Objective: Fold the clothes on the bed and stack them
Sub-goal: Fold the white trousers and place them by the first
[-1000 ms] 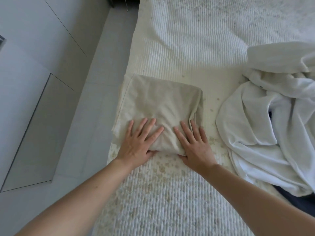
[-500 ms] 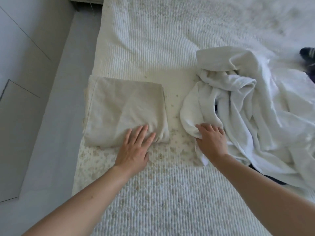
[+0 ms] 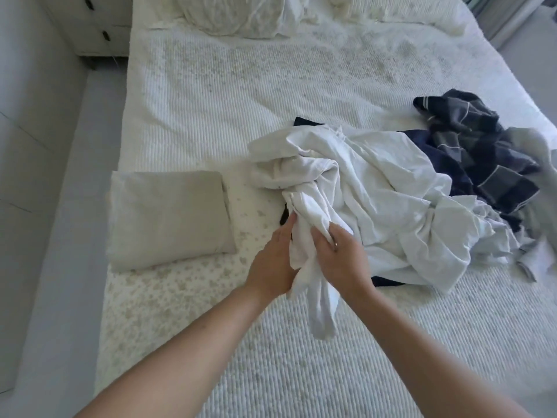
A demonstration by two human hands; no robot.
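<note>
Step in hand: I judge that one fold is done and the second garment is being picked up — the beige folded piece (image 3: 170,217) lies flat near the left edge of the bed (image 3: 211,95), and I am now gathering the white garment (image 3: 361,188) from the loose pile.

Left hand (image 3: 272,265): it sits against the left side of the bunched white cloth, fingers reaching up along it; I see it touching the fabric, but the cloth hides the fingertips, so I cannot tell whether it grips.

Right hand (image 3: 340,257): fingers curled round a gathered twist of the white garment, holding it — a tail of cloth hangs down between my wrists.

Where the task's things lie: the white garment is crumpled in the middle of the bed, just right of the folded piece but apart from it; a dark plaid garment (image 3: 473,146) lies behind it to the right, partly under it, and a navy piece (image 3: 307,121) shows at its far edge.

Next move, as I judge it: lift the white garment free of the dark clothes, find two matching corners or shoulders, and spread it flat on bare bed before folding.

Care needed: the white cloth overlaps the dark pieces, so a quick pull could drag them along.
</note>
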